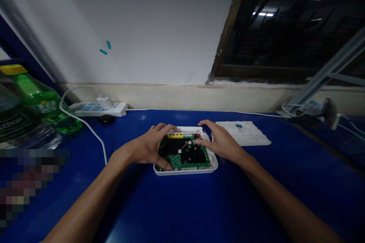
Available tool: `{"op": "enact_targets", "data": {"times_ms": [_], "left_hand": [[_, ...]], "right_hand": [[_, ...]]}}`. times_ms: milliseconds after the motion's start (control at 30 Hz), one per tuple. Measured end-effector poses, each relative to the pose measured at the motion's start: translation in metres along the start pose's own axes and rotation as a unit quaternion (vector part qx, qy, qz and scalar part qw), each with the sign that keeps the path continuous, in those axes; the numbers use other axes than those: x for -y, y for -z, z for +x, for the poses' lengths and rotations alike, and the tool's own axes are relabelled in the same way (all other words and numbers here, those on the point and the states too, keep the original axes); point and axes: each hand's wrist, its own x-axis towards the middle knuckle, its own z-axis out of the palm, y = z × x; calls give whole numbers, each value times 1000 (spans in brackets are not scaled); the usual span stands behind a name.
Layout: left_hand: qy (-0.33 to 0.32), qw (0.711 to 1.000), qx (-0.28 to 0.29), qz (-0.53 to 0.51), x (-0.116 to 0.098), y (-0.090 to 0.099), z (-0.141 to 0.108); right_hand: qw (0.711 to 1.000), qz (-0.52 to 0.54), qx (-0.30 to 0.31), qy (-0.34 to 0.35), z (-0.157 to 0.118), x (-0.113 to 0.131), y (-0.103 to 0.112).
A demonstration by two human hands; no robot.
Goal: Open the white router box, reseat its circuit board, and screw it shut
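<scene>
An opened router in a white plastic case lies in front of me, its green circuit board facing up. Black plates cover much of the board, thin wires cross it, and a yellow port block sits at its back edge. My left hand spans the router's left side, thumb on the front edge and fingers over the back. At the back right corner, my right hand has its thumb over the board near a small red part and its index finger curled at the rear edge. The fingertips' exact contact is partly hidden.
A white plastic cover lies right of the router on the blue table. Back left are a white power strip with a plugged-in charger, a black round object and a green bottle. A metal frame stands right.
</scene>
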Motion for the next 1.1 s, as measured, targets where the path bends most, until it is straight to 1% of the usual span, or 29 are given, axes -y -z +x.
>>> {"op": "enact_targets", "data": {"times_ms": [133, 233, 400, 567, 633, 733, 833, 1000, 1100], "left_hand": [[-27, 998, -18, -52, 4, 1, 0], [-41, 997, -24, -59, 3, 2, 0], [-39, 998, -30, -30, -1, 1, 0], [-27, 999, -43, 20, 2, 0, -1], [-31, 998, -50, 30, 4, 0, 0], [-54, 995, -74, 36, 3, 0, 0], [-62, 993, -95, 37, 3, 1, 0], [-64, 993, -95, 32, 5, -1, 2], [-67, 993, -89, 44, 5, -3, 3]], "right_hand": [[1000, 17, 18, -17, 0, -3, 0], [1000, 19, 12, -12, 0, -2, 1], [1000, -7, -3, -4, -2, 0, 3], [1000, -13, -4, 2, -3, 3, 5], [1000, 17, -7, -7, -2, 3, 7], [996, 82, -15, -27, 0, 3, 11], [989, 145, -7, -26, 0, 4, 14], [964, 263, 39, -20, -1, 6, 13], [962, 271, 38, -7, -1, 5, 12]]}}
